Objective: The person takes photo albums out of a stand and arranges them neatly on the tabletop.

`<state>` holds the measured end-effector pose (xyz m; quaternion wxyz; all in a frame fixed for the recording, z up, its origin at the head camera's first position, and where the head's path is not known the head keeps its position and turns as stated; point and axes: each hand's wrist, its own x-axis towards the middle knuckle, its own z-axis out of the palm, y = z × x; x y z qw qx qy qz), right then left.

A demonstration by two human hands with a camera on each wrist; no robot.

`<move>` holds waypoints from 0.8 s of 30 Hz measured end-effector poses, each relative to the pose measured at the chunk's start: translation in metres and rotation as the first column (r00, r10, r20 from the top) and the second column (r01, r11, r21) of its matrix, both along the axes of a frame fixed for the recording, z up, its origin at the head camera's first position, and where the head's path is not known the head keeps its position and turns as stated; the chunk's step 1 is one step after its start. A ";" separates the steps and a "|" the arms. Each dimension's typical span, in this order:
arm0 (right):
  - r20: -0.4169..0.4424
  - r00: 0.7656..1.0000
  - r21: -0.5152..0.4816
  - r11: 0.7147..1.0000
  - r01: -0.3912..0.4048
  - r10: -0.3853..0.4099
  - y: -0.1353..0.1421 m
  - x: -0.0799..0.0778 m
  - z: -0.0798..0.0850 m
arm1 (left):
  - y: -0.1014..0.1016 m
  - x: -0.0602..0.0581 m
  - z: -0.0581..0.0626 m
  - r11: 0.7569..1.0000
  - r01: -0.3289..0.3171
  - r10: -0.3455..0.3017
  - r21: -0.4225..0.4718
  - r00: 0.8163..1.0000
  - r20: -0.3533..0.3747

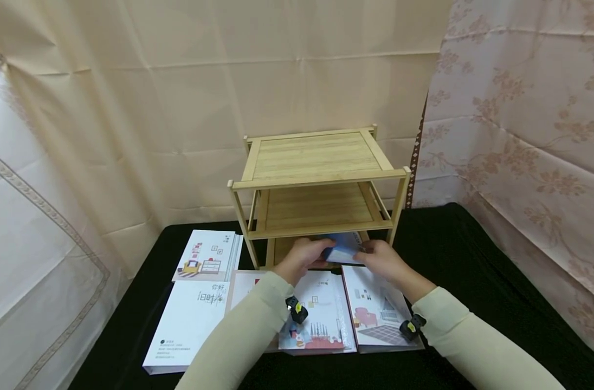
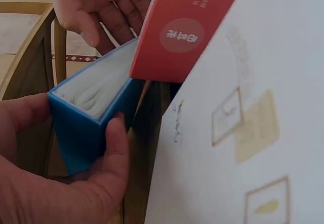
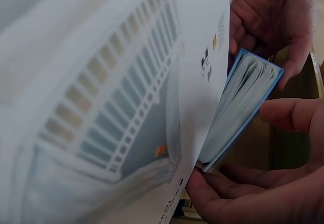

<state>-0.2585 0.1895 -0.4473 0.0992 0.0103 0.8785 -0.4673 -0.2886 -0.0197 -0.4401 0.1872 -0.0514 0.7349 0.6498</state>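
My left hand [image 1: 302, 255] grips a small blue photo album [image 1: 344, 248], thumb on one cover and fingers on the other. In the left wrist view, the album's blue edge [image 2: 76, 127] faces me, with pale pocket pages fanned inside. At the album's other end is my right hand [image 1: 382, 261]; in the right wrist view its fingers [image 3: 212, 196] lie loosely extended by the lower corner. Both hands are at the lowest level of a three-tier wooden rack [image 1: 321, 157], below its middle shelf [image 1: 321, 206].
In front of the rack lie larger albums: one with a pink armchair [image 1: 375, 303], one with a pale printed cover [image 1: 314, 303]. On the left are a white album [image 1: 187, 325] and a small stack [image 1: 209, 255]. A black cloth [image 1: 472, 271] covers the table; curtains [image 1: 180, 108] hang behind.
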 end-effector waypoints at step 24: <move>-0.007 0.997 -0.132 0.989 0.071 -0.073 0.018 0.004 -0.004 | -0.016 0.012 -0.005 0.992 0.027 -0.026 0.125 1.000 -0.011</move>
